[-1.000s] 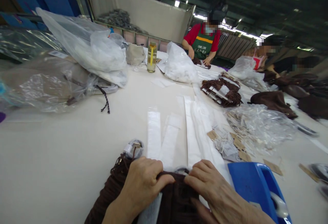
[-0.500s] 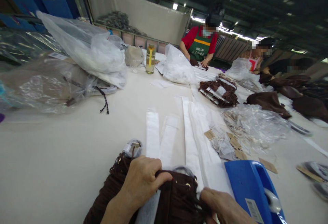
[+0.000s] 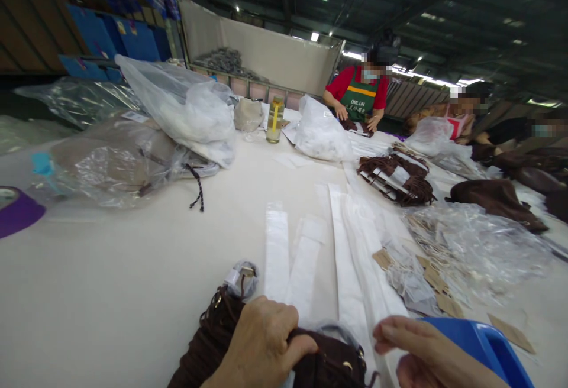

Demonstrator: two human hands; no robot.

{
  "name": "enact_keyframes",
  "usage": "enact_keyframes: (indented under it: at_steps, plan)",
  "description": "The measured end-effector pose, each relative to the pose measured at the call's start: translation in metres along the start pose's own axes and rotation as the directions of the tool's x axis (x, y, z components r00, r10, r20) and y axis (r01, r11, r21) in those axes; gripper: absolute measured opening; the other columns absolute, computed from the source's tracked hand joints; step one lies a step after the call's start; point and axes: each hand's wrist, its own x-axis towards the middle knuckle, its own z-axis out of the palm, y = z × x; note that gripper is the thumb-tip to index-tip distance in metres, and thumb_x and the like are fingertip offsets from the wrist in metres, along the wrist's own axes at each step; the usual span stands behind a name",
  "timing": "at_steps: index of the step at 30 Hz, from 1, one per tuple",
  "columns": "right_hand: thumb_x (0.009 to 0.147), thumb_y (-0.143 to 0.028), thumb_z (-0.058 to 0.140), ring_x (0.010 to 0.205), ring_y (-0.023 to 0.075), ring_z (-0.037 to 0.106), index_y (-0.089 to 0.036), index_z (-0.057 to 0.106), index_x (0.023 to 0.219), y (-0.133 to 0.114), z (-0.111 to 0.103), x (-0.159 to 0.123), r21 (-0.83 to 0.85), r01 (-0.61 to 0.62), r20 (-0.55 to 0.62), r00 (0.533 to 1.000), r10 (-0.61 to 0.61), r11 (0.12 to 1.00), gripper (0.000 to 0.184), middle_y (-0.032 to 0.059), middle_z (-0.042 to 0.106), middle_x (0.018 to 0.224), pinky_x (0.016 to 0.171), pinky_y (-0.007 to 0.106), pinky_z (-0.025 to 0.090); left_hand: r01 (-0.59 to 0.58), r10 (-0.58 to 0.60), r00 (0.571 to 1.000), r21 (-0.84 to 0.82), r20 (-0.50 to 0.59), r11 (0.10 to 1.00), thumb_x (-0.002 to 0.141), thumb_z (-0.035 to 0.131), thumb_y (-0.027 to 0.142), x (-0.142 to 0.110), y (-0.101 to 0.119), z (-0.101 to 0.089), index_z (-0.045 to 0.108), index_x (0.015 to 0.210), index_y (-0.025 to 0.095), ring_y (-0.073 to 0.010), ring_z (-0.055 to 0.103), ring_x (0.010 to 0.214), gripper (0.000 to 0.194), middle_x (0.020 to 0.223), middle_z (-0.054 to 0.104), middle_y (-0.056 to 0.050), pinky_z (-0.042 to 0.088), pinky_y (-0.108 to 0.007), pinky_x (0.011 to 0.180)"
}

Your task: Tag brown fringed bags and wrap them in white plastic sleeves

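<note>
At the bottom of the head view, my left hand is closed on the top edge of a dark brown bag with gold eyelets, its thumb lying over the edge. My right hand is off the bag, to its right, with fingers stretched out and nothing seen in them. Under and left of my left hand lies another dark brown fringed bag, with a plastic-wrapped metal fitting at its top. The lower parts of the bags run out of view.
White strips lie beyond the bags. A blue plastic object stands behind my right hand, near paper tags and clear plastic. Bagged goods and purple tape are left; a bottle and co-workers are farther back.
My right hand has let go of the bag's top edge, passed down its right side and moved away right. My left hand keeps its grip. The view has shifted slightly.
</note>
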Motion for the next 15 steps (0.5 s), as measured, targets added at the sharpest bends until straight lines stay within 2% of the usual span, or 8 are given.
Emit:
enact_keyframes:
  at_steps: [2, 3, 5, 7, 8, 9, 12, 15]
  plan:
    - [0.077, -0.041, 0.049, 0.046, 0.0082, 0.051, -0.017, 0.054, 0.076, -0.015, 0.003, 0.021, -0.178, 0.133, -0.092, 0.984, -0.151, 0.975, 0.025, 0.0007, 0.057, 0.067, 0.041, 0.018, 0.035, -0.016, 0.016, 1.000, 0.006, -0.003, 1.000, 0.064, 0.076, 0.030, 0.000, -0.001, 0.002, 0.047, 0.051, 0.016, -0.0110, 0.046, 0.043, 0.035, 0.045, 0.051, 0.006, 0.025, -0.025, 0.049]
    - [0.079, -0.037, 0.046, 0.051, 0.0104, 0.053, -0.016, 0.055, 0.076, -0.023, 0.007, 0.033, -0.325, 0.215, -0.121, 0.956, -0.266, 0.921, 0.023, 0.0005, 0.056, 0.062, 0.045, 0.020, 0.039, -0.026, 0.026, 1.000, 0.014, -0.003, 1.000, 0.066, 0.075, 0.031, 0.000, -0.002, 0.003, 0.047, 0.052, 0.017, -0.0111, 0.046, 0.043, 0.034, 0.045, 0.051, 0.005, 0.025, -0.025, 0.049]
    - [0.082, -0.028, 0.042, 0.063, 0.0129, 0.057, -0.015, 0.057, 0.080, -0.040, 0.018, 0.059, -0.621, 0.346, -0.131, 0.839, -0.528, 0.704, 0.020, 0.0026, 0.058, 0.068, 0.056, 0.023, 0.044, -0.044, 0.044, 0.999, 0.035, -0.007, 0.998, 0.070, 0.071, 0.035, -0.002, -0.004, 0.006, 0.047, 0.052, 0.017, -0.0119, 0.047, 0.043, 0.035, 0.046, 0.052, 0.005, 0.026, -0.026, 0.049]
    - [0.083, -0.021, 0.042, 0.071, 0.0126, 0.058, -0.014, 0.058, 0.086, -0.056, 0.032, 0.083, -0.796, 0.366, -0.085, 0.720, -0.688, 0.482, 0.017, 0.0054, 0.061, 0.084, 0.067, 0.024, 0.045, -0.057, 0.059, 0.998, 0.050, -0.036, 0.997, 0.076, 0.064, 0.043, -0.004, -0.008, 0.011, 0.047, 0.053, 0.018, -0.0127, 0.047, 0.044, 0.038, 0.047, 0.053, 0.004, 0.025, -0.027, 0.048]
    - [0.083, -0.018, 0.043, 0.074, 0.0127, 0.058, -0.015, 0.058, 0.088, -0.062, 0.039, 0.092, -0.839, 0.356, -0.063, 0.687, -0.724, 0.412, 0.016, 0.0061, 0.060, 0.089, 0.071, 0.024, 0.044, -0.067, 0.070, 0.996, 0.054, -0.056, 0.996, 0.079, 0.058, 0.048, -0.005, -0.010, 0.013, 0.047, 0.053, 0.018, -0.0129, 0.047, 0.044, 0.041, 0.046, 0.052, 0.003, 0.024, -0.027, 0.048]
    - [0.083, -0.016, 0.043, 0.077, 0.0133, 0.058, -0.015, 0.058, 0.087, -0.067, 0.044, 0.101, -0.861, 0.347, -0.048, 0.673, -0.738, 0.372, 0.016, 0.0063, 0.060, 0.092, 0.074, 0.025, 0.043, -0.084, 0.089, 0.993, 0.056, -0.078, 0.995, 0.084, 0.049, 0.052, -0.005, -0.013, 0.016, 0.047, 0.053, 0.018, -0.0128, 0.046, 0.043, 0.045, 0.046, 0.052, 0.003, 0.024, -0.028, 0.047]
    - [0.082, -0.011, 0.041, 0.085, 0.0167, 0.056, -0.017, 0.058, 0.083, -0.076, 0.051, 0.116, -0.915, 0.281, -0.043, 0.649, -0.760, 0.291, 0.018, 0.0063, 0.059, 0.091, 0.074, 0.026, 0.041, -0.167, 0.173, 0.979, 0.063, -0.105, 0.984, 0.093, 0.020, 0.052, -0.006, -0.020, 0.022, 0.047, 0.056, 0.018, -0.0120, 0.045, 0.041, 0.057, 0.046, 0.052, 0.002, 0.024, -0.029, 0.047]
    - [0.080, -0.006, 0.040, 0.088, 0.0193, 0.054, -0.015, 0.056, 0.087, -0.082, 0.047, 0.124, -0.952, 0.173, -0.097, 0.612, -0.785, 0.252, 0.019, 0.0090, 0.056, 0.092, 0.073, 0.027, 0.040, -0.207, 0.212, 0.973, 0.068, -0.090, 0.976, 0.096, 0.010, 0.044, -0.006, -0.023, 0.026, 0.045, 0.056, 0.018, -0.0108, 0.045, 0.041, 0.059, 0.045, 0.051, 0.002, 0.023, -0.028, 0.047]
